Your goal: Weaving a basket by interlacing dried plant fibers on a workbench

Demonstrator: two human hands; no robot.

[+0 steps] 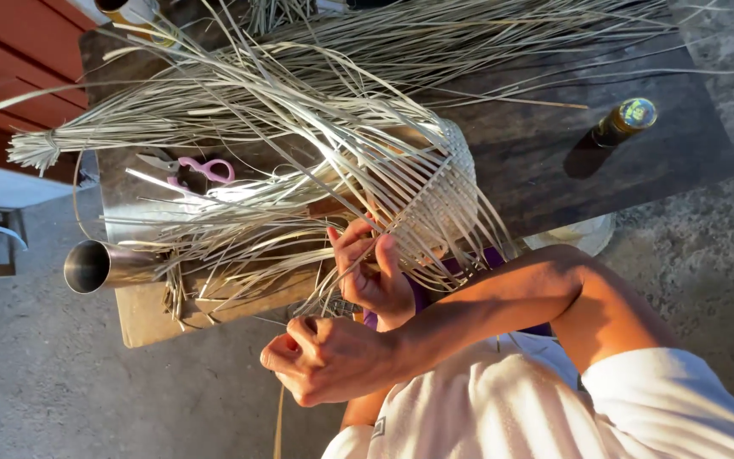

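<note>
Gripping straw strands (333,255) of woven piece (439,200): both hands closed, left (374,276), right (326,359).

A craft workspace for hand weaving, set on a bare concrete floor (61,399). A dark, worn wooden table (554,161) fills the middle, heaped from nine to twelve o'clock with dried palm strips (239,93) around a half-woven piece (443,191). Pink-handled scissors (201,170) lie at ten o'clock, a metal cup (99,265) at nine.

pink-handled scissors (200,170), steel cup (99,265), small capped bottle (623,122), dark table (554,161)
</note>
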